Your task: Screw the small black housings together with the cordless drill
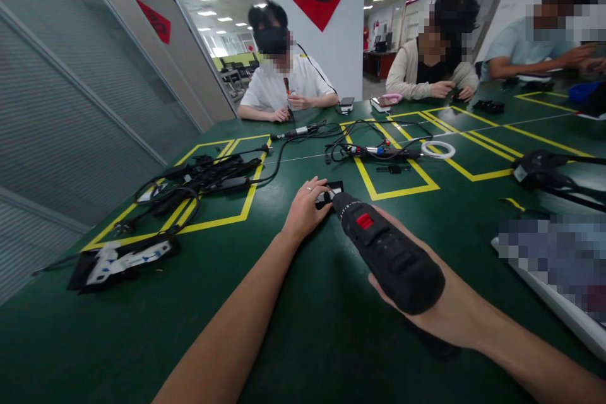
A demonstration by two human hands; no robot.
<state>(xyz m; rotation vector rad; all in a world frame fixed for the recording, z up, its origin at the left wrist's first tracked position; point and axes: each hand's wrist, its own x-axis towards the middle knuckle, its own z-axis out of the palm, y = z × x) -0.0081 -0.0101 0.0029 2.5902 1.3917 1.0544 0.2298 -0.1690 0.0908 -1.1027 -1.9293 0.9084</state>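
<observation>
Power drill (388, 252): wrapped in the right hand (447, 300), held above the worktop (331, 341), nose angled toward the far edge. Judged the weightier item, hard-shelled, with mass behind the chuck; best taken by the handle, palm close up under the body. Matte casing, probably not slippery. Small black-and-white part (336, 186): apparently resting on the worktop, well in from the left edge and nearer the far edge than the drill, pinched at its left side by fingers and thumb of the left hand (305, 209). Judged light and stiff, possibly fragile at thin rims; best steadied by outer edges. Contact between drill tip and part: not discernible.
</observation>
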